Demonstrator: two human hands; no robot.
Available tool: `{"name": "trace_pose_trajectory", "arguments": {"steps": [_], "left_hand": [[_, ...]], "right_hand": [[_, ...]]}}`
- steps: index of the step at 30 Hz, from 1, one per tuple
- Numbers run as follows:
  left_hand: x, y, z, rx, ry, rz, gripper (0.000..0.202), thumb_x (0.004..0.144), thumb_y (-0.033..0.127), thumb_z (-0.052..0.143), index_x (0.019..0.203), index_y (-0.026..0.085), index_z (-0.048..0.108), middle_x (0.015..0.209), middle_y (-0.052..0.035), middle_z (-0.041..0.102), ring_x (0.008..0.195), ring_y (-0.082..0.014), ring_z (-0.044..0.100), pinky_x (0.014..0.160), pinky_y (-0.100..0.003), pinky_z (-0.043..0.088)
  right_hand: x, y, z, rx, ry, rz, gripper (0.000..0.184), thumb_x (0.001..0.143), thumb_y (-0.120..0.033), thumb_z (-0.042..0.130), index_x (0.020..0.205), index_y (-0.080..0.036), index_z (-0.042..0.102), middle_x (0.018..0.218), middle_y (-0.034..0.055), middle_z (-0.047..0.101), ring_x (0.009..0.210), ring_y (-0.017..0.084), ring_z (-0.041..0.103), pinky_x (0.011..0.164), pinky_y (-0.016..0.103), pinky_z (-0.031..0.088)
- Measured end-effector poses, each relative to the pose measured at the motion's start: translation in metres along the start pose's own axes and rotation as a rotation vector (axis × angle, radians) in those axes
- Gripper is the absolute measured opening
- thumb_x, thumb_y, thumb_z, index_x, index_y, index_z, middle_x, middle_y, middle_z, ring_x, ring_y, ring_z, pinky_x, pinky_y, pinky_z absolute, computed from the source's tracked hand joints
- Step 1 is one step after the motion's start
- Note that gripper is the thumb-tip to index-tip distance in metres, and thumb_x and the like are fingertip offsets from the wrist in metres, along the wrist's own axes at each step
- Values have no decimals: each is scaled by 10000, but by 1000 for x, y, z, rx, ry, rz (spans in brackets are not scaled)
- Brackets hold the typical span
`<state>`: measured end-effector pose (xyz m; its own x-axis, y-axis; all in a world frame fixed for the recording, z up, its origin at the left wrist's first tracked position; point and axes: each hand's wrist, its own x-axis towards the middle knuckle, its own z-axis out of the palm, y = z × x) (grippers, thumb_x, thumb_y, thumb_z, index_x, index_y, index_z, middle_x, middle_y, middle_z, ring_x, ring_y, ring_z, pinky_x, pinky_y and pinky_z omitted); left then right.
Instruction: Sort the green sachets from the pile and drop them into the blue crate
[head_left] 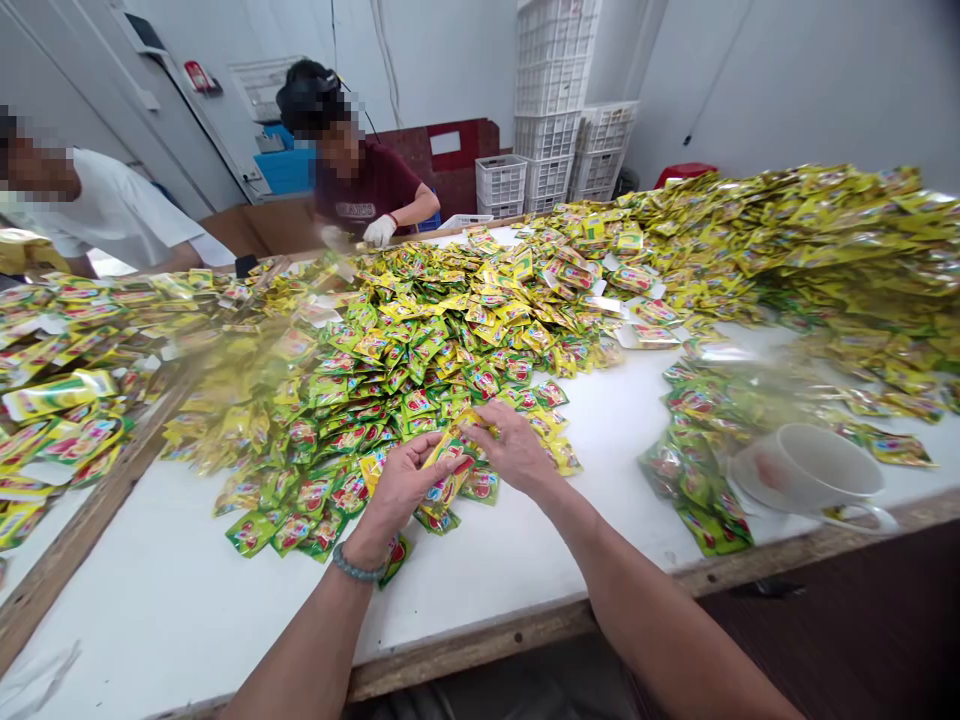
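Observation:
Between my two hands is a yellow packet (452,470) with red and green print, tilted upward over the white table. My left hand (405,485), with a beaded bracelet at the wrist, is closed on its lower end, thumb across the front. At the upper end my right hand (512,445) has its fingers closed around the edge. Just beyond them spreads a heap of small green and yellow sachets (375,375). Several loose sachets lie under and beside my left hand.
A white mug (806,470) stands near the table's right front edge, beside green sachets (697,490). A tall pile of yellow packets (825,240) fills the far right. A wooden strip (90,510) divides the table at left. Two people work opposite; white crates (551,110) are stacked behind.

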<state>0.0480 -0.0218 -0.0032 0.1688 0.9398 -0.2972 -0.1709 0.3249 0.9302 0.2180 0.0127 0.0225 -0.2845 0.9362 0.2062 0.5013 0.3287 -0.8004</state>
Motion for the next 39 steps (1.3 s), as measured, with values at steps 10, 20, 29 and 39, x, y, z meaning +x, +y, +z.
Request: {"name": "trace_pose_trajectory", "arguments": {"steps": [10, 20, 29, 39], "left_hand": [[1, -2, -4, -43, 6, 23, 465, 624, 369, 848, 1006, 145, 707, 881, -51, 760, 695, -157, 680, 631, -228, 530], [-4, 2, 0, -64, -8, 35, 433, 648, 369, 838, 1003, 151, 723, 843, -48, 759, 663, -151, 676, 610, -221, 530], [-3, -2, -1, -147, -23, 66, 424, 678, 392, 807, 1013, 147, 718, 879, -71, 756, 728, -197, 702, 654, -275, 563], [-3, -4, 0, -159, 57, 80, 416, 654, 367, 831, 968, 133, 691, 721, -37, 735, 591, -151, 673, 559, -224, 538]], "right_hand": [[-1, 5, 2, 19, 38, 70, 62, 813, -246, 709, 844, -200, 736, 1017, 77, 671, 1014, 216, 590, 943, 403, 396], [-4, -2, 2, -42, -112, 63, 306, 931, -371, 560, 725, -233, 737, 1215, 31, 611, 1215, 245, 371, 1065, 494, 301], [-7, -4, 8, -31, -266, 130, 184, 875, -394, 638, 865, -265, 769, 1396, 6, 511, 1345, 297, 275, 1114, 537, 259], [-6, 0, 8, 75, -227, 17, 287, 865, -313, 656, 601, -204, 681, 1299, 2, 597, 1303, 259, 323, 1117, 470, 264]]}}
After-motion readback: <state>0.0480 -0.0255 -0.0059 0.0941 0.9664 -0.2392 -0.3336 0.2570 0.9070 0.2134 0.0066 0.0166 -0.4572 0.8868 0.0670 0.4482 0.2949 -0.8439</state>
